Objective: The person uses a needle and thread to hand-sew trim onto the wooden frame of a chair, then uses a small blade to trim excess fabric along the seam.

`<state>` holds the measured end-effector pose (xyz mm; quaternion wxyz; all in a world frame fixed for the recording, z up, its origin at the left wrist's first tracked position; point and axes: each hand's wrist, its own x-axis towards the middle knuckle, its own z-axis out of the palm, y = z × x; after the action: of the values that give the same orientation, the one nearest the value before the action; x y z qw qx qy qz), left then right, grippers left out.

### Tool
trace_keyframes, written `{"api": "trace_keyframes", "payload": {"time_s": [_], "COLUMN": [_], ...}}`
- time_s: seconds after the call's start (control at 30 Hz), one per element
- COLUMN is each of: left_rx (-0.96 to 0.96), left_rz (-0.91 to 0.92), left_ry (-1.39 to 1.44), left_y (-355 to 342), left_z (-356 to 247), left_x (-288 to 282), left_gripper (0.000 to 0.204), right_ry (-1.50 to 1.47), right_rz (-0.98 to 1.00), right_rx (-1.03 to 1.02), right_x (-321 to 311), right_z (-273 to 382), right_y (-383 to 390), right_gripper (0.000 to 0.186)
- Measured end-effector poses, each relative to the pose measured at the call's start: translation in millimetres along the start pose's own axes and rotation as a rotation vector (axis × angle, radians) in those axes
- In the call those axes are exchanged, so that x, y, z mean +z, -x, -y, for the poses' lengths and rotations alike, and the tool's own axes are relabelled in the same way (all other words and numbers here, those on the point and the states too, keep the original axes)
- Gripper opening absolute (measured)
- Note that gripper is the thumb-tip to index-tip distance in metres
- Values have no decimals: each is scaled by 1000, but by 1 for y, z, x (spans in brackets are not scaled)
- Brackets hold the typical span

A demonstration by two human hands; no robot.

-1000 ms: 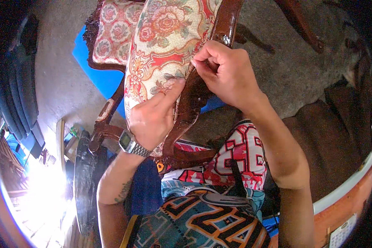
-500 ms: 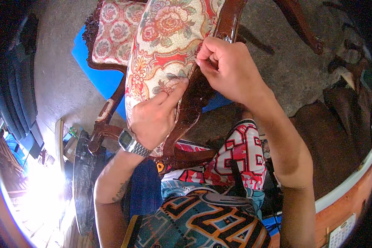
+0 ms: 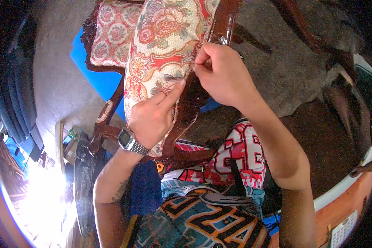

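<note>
A carved dark-wood chair lies ahead of me, its padded seat [image 3: 163,47] covered in cream cloth with red flowers and scrolls. Flat on that cloth rests my left hand [image 3: 153,118], index finger stretched out and pressing close to the seat's edge; a metal watch [image 3: 130,140] is on its wrist. My right hand [image 3: 225,76] is closed in a pinch at the cloth's edge, against the wooden frame [image 3: 223,25]. Whatever sits between its thumb and finger is too small to make out. The smaller floral back panel [image 3: 111,33] shows at the upper left.
Under the chair is a blue sheet [image 3: 89,70] on the grey concrete floor [image 3: 58,82]. A round black object [image 3: 84,182] stands at left, beside bright glare. Brown material [image 3: 322,144] lies at right, above an orange wooden edge [image 3: 351,198]. My knees are beneath the chair.
My right hand has shifted slightly down and left along the cloth's edge, still pinched. The left hand stays pressed on the seat, and the chair appears slightly shifted left in view.
</note>
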<state>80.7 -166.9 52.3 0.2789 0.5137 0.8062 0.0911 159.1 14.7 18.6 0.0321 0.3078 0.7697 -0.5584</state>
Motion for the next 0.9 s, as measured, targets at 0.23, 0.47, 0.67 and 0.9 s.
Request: {"api": "trace_keyframes", "payload": {"time_s": [0.23,0.47,0.67,0.9], "left_rx": [42,10,-3,-1], "left_rz": [-119,-86,-87,-111], "left_ry": [118,141,153,136], "left_y": [2,0,0,3], "left_z": [6,5,4,6], "left_x": [6,2,0,5], "left_gripper": [53,48,46,46], "right_ry": [-77,-58,-26,-64], "right_rz": [83,108,-60,-19], "right_rx": [-35,-351,-413,-243], "right_x": [-4,-9,3,9], "right_z": [-12,-32,-22,-24], "right_y": [3,8,6,6], "right_gripper": [15,25,11,11]}}
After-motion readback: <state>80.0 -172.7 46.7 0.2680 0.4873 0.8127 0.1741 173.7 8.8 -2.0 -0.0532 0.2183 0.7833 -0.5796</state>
